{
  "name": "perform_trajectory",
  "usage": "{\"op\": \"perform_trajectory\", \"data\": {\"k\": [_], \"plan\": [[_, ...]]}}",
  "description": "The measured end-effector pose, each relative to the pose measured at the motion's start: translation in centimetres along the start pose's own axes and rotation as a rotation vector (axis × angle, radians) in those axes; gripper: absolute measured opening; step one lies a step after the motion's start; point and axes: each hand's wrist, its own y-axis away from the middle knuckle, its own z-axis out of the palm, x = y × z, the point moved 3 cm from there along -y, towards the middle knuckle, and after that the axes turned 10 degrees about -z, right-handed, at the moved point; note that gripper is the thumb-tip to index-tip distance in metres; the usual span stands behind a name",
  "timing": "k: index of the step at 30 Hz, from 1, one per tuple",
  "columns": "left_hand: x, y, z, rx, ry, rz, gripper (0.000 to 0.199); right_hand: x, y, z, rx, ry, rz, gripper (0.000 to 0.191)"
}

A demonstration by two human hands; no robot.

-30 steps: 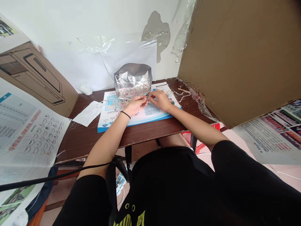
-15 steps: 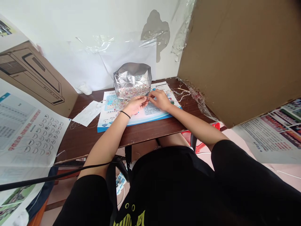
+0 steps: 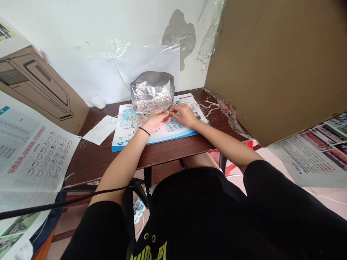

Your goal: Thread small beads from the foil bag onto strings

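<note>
My left hand (image 3: pixel 157 121), with a black band at the wrist, is pinched closed above a printed board (image 3: pixel 159 137) with a blue edge. Its fingertips meet those of my right hand (image 3: pixel 183 114), which is also pinched. Whatever lies between the fingertips is too small to make out. Just behind my hands stands an open silvery bag (image 3: pixel 153 92) holding many tiny pink and white beads. More small beads and clear strands (image 3: pixel 138 120) lie on the board in front of the bag.
White paper (image 3: pixel 100 130) lies left of the board on the dark brown table (image 3: pixel 165 152). Beaded strings (image 3: pixel 210 108) and crumpled clear plastic (image 3: pixel 230 117) are at the right. Cardboard panels (image 3: pixel 273 65) stand on both sides. A black cable (image 3: pixel 67 200) crosses near my left arm.
</note>
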Motion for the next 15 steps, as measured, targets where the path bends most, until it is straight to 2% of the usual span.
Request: {"op": "perform_trajectory", "data": {"k": [7,15], "plan": [[0.16,0.21,0.06,0.044,-0.021,-0.015,0.017,-0.11,-0.07,-0.31,-0.028,-0.025,0.001,0.013],[0.41,0.92,0.07,0.152,-0.117,-0.001,0.016,-0.30,-0.01,-0.26,0.005,0.003,-0.049,0.015]]}}
